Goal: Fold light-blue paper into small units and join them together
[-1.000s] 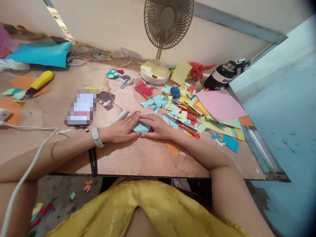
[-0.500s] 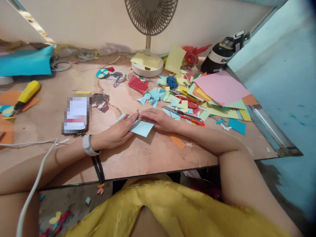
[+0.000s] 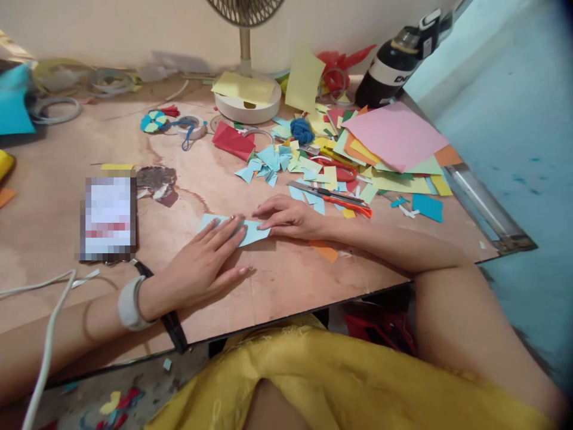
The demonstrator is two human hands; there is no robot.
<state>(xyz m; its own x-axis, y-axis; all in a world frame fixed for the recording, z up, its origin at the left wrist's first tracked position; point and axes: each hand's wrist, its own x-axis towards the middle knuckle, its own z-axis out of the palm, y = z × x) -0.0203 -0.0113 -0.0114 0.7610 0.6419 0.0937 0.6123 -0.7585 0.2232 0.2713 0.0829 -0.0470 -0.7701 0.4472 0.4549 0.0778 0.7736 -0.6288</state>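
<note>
A light blue strip of paper [image 3: 255,233] lies on the wooden table in front of me. My left hand [image 3: 210,257] rests flat across its left part, fingers stretched out and thumb apart. At the paper's right end, my right hand [image 3: 295,218] holds the corner between thumb and curled fingers; part of that grip is hidden. Just beyond my right hand lie a box cutter with an orange end [image 3: 331,196] and a heap of light blue paper scraps [image 3: 270,160].
A phone [image 3: 110,215] lies left of my hands, with a white cable [image 3: 49,334] crossing my left forearm. Behind stand a fan [image 3: 248,104] and a black bottle [image 3: 389,71]. Coloured paper sheets [image 3: 398,137], orange-handled scissors [image 3: 335,170] and blue yarn [image 3: 302,130] lie at right.
My left hand has turned from its edge to lie flat on the paper. The paper now shows as a longer strip, and my right hand has shifted to its right end. The view has tilted down.
</note>
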